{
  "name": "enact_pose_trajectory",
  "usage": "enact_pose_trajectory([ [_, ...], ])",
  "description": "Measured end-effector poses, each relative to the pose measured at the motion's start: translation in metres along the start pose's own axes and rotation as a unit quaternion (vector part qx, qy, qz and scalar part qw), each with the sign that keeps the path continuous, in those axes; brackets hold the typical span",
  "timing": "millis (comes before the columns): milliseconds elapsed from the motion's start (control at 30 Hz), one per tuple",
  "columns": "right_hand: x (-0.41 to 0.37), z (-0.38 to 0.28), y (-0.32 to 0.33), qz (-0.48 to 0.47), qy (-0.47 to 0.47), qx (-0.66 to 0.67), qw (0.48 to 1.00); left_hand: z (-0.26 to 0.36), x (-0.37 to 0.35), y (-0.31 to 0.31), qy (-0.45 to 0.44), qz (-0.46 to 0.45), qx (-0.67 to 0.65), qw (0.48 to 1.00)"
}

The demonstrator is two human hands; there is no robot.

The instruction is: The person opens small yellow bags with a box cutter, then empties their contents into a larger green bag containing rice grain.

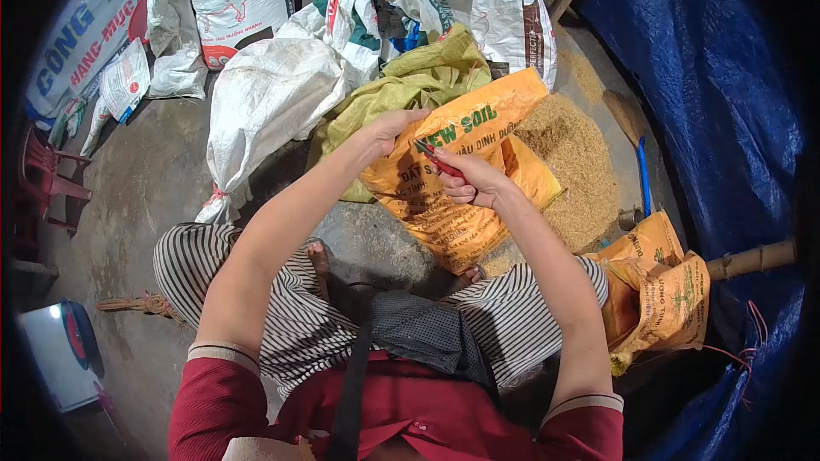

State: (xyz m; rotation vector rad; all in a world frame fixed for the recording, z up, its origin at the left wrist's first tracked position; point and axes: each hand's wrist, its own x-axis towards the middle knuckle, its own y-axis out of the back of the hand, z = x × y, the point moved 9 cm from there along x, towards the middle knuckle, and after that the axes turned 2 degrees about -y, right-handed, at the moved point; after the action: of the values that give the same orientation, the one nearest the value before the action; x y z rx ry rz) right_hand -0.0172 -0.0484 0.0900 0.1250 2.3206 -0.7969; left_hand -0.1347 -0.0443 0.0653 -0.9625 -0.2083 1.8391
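Left hand [391, 130] pinching top edge of orange woven-plastic soil sack [448, 213]; right hand [471, 184] clasping red-handled scissors [437, 160] at sack mouth. Cutting seemingly just beginning, sack lying unemptied.

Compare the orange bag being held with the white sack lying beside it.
The orange bag bears bold printed lettering; the white sack looks plain. The orange bag is gripped at its top edge by the left hand, while the right hand holds a red-handled tool at it; the white sack lies untouched, its neck tied with red string. Both rest on the floor.
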Motion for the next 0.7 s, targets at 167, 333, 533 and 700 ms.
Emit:
enact_pose_trajectory([
  [167,0.004,0.004,-0.005,-0.029,0.008,0.051,0.998,-0.001,0.0,0.002,0.003,-0.004,-0.025,1.0],
  [333,0.009,0.007,-0.011,-0.083,0.011,0.099,0.992,-0.004,0.003,0.006,0.013,0.002,-0.047,0.999],
  [533,0.012,0.01,-0.012,-0.101,-0.004,0.118,0.988,-0.006,0.0,0.003,0.025,-0.013,-0.053,0.998],
  [700,0.014,0.011,-0.015,-0.126,-0.001,0.136,0.983,-0.007,0.004,0.007,0.018,-0.008,-0.069,0.997],
])
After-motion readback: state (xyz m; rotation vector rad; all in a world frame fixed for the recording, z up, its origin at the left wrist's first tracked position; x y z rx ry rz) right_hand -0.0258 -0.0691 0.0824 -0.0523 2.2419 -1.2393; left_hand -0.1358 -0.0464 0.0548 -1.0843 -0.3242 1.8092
